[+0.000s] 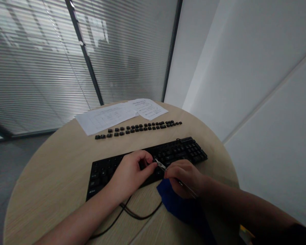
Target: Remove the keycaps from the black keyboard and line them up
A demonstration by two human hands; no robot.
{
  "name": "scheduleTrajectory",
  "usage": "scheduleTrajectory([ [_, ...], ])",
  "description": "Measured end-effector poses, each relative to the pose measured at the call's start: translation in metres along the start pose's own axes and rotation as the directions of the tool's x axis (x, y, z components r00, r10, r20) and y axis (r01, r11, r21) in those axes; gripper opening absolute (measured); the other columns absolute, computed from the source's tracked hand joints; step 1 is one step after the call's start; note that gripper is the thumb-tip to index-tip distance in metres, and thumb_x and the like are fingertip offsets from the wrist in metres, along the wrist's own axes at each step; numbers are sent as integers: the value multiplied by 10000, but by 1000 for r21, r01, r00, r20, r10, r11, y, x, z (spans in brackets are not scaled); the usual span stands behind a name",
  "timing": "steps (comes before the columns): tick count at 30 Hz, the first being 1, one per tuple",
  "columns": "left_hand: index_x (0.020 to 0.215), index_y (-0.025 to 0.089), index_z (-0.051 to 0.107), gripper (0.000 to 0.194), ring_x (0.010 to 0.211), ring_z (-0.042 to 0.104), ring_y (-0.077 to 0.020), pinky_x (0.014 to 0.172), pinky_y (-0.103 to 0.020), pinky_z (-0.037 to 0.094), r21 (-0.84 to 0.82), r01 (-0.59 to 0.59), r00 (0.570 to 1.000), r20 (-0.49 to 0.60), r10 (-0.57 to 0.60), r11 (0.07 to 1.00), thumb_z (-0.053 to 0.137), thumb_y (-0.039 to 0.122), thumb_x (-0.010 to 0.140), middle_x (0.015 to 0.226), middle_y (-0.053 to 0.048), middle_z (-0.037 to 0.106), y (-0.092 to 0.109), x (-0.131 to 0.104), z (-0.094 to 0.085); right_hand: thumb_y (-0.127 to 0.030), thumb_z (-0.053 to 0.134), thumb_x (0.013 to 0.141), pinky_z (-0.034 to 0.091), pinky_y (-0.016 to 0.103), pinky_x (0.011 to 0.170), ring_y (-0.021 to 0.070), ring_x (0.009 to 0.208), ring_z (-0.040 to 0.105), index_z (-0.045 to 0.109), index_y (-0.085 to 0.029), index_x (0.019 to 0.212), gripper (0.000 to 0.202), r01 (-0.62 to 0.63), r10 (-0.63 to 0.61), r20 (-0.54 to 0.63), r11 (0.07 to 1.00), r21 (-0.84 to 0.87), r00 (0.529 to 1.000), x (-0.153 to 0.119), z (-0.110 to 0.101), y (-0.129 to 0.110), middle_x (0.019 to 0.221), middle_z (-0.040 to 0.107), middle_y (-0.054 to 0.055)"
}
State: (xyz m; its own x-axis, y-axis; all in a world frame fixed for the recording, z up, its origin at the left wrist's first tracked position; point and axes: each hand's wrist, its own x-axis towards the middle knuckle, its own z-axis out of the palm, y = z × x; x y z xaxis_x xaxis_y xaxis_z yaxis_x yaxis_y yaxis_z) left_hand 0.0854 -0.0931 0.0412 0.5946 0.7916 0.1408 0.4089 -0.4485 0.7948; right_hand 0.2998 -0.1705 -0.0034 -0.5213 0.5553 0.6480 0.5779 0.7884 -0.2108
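Observation:
A black keyboard [103, 173] lies slanted across the round table. Over its middle, my left hand [134, 170] is closed in a pinch, thumb and forefinger at the tip of a slim silver metal tool. Whatever small dark thing may be between those fingertips is too hidden to name. My right hand [185, 177] grips the metal tool [161, 165], which looks like tweezers, and points it left toward my left fingertips. The tool's thin rear end shows below the right palm. Blue cloth [178, 204] lies beneath my right hand and wrist.
Loose black keycaps [145, 127] stand in two rows beyond the keyboard. Printed papers [109, 117] lie at the table's far edge. A black cable [140, 217] loops in front of the keyboard. The wooden table [48, 170] stands near a white wall and glass with blinds.

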Motion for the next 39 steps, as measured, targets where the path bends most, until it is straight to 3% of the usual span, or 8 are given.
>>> scheduleTrajectory([
  [9, 740, 189, 582, 228, 610, 494, -131, 566, -246, 385, -135, 43, 996, -66, -52, 990, 619, 407, 798, 656, 21, 563, 0, 2, -10, -108, 453, 904, 369, 270, 540, 134, 541, 477, 498, -227, 919, 128, -98, 86, -164, 993, -70, 983, 7, -14, 0, 664, 524, -26],
  [12, 786, 188, 589, 246, 594, 475, -121, 549, -236, 371, -213, 54, 998, -21, -60, 976, 627, 429, 810, 656, 29, 540, -2, 1, -11, -168, 450, 938, 443, 329, 654, 181, 688, 545, 548, -211, 966, 111, -141, 110, -193, 979, -151, 975, 10, -23, 0, 786, 578, 35],
  [16, 790, 184, 592, 250, 577, 445, -110, 537, -228, 351, -266, 70, 996, 72, -53, 961, 642, 428, 807, 648, 36, 519, -2, 0, -6, -141, 471, 940, 473, 475, 929, 274, 1051, 570, 577, -211, 1204, 293, -155, 90, -226, 945, -289, 970, 9, -26, -1, 1105, 596, 120],
  [23, 780, 175, 618, 223, 631, 480, -123, 578, -243, 378, -245, 53, 992, 128, -22, 968, 646, 394, 810, 683, 18, 561, 0, -1, -1, -170, 459, 943, 406, 592, 1051, 317, 1168, 541, 546, -214, 1354, 422, -204, 137, -206, 913, -353, 969, 7, -24, -2, 1255, 557, 150],
  [25, 786, 175, 625, 220, 646, 495, -130, 588, -246, 388, -241, 51, 990, 140, -17, 969, 652, 392, 808, 690, 14, 576, 0, -1, -1, -130, 451, 934, 458, 543, 1015, 287, 1126, 573, 559, -215, 1325, 414, -153, 82, -219, 932, -328, 972, 7, -25, -1, 1216, 582, 141],
  [27, 793, 177, 631, 217, 659, 509, -134, 600, -250, 398, -235, 54, 988, 155, -17, 970, 656, 393, 807, 700, 10, 589, -1, -2, -1, -92, 442, 928, 538, 408, 860, 222, 956, 618, 578, -208, 1282, 397, -65, 10, -199, 960, -271, 980, 7, -25, 1, 1081, 626, 108],
  [30, 805, 180, 637, 217, 661, 517, -135, 601, -250, 402, -234, 66, 983, 183, -23, 970, 656, 396, 811, 711, 11, 599, 0, -3, 1, -82, 452, 934, 510, 278, 637, 157, 744, 605, 605, -187, 1229, 348, -4, -34, -156, 972, -234, 987, 8, -23, 0, 902, 643, 58],
  [39, 766, 180, 642, 204, 670, 518, -136, 607, -246, 407, -186, 64, 970, 241, -17, 980, 652, 382, 792, 707, 15, 595, 4, -6, 3, -270, 678, 935, 485, 238, 609, 114, 663, 608, 687, -214, 1025, 107, 4, -44, -152, 968, -251, 987, 10, -10, -3, 836, 688, 14],
])
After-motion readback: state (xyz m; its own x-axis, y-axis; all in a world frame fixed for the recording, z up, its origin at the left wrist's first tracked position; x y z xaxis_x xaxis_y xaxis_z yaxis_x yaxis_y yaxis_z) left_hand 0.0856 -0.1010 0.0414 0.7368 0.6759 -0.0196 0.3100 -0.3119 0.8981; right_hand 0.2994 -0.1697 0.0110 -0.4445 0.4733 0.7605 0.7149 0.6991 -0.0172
